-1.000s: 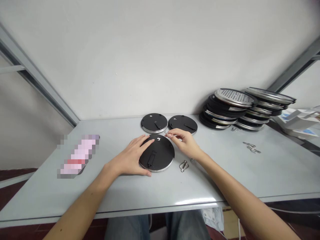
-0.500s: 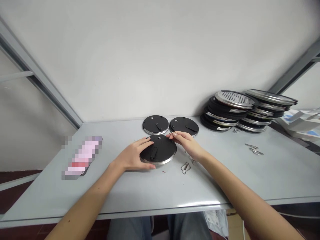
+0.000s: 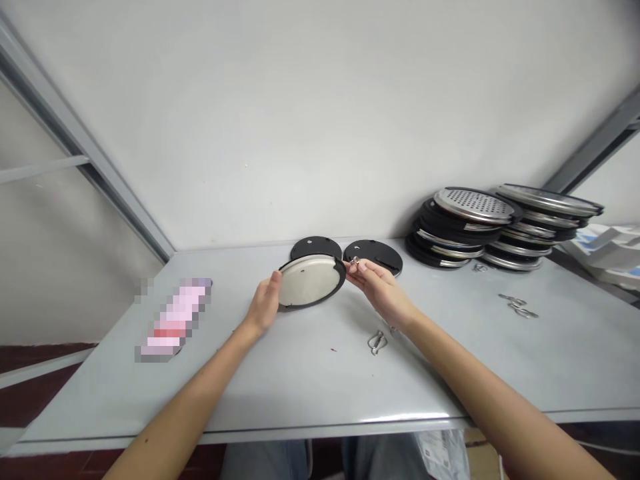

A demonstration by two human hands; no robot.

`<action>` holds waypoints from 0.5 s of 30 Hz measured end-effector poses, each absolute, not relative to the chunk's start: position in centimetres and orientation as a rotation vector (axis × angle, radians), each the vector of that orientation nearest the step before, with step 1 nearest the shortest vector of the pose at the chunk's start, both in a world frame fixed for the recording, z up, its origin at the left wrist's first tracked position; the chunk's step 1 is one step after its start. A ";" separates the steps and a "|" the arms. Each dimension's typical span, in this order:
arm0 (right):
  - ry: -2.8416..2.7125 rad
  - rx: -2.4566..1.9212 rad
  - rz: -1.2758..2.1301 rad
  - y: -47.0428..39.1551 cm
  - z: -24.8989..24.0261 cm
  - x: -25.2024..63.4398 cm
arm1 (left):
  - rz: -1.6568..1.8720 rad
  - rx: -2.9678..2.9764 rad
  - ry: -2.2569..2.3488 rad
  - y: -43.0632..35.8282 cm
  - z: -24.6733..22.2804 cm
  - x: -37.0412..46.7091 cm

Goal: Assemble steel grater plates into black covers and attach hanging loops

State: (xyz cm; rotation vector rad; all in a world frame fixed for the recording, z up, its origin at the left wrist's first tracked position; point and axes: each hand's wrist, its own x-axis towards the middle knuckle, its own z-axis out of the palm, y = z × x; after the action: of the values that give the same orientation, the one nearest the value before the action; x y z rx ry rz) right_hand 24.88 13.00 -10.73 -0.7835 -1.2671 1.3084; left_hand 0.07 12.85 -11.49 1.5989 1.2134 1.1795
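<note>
A round disc [image 3: 310, 283] with a pale metal face and a black rim is lifted and tilted above the table. My left hand [image 3: 265, 303] is closed on its left edge, thumb in front. At its right edge is my right hand [image 3: 377, 287], pinching a small metal wire clip [image 3: 355, 262]. Whether these fingers also press on the rim, I cannot tell. Behind the raised disc lie a black disc [image 3: 316, 245] and another black disc [image 3: 374, 253], both flat. A loose wire clip [image 3: 377, 343] rests on the table below my right hand, with more metal partly hidden by the wrist.
Two stacks of black and silver discs stand at the back right, the nearer stack [image 3: 463, 230] topped by a perforated metal plate. Several wire clips [image 3: 519, 305] lie on the right. A phone with a blurred screen [image 3: 177, 317] is on the left. Behind the table [image 3: 280, 393] rises a wall.
The disc has been picked up from the table and turned over, so its pale face shows instead of the black one. My left hand has shifted to grip its edge.
</note>
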 end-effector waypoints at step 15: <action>-1.279 -0.796 1.415 12.8 -11.0 24.7 | 1.408 1.717 1.400 13.0 -10.5 -0.1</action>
State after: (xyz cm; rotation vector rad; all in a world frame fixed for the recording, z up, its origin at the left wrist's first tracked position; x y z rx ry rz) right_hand 24.74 12.84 -10.99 -0.7960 -1.2791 1.4152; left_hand -0.05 13.01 -10.50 1.7170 1.3999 1.4079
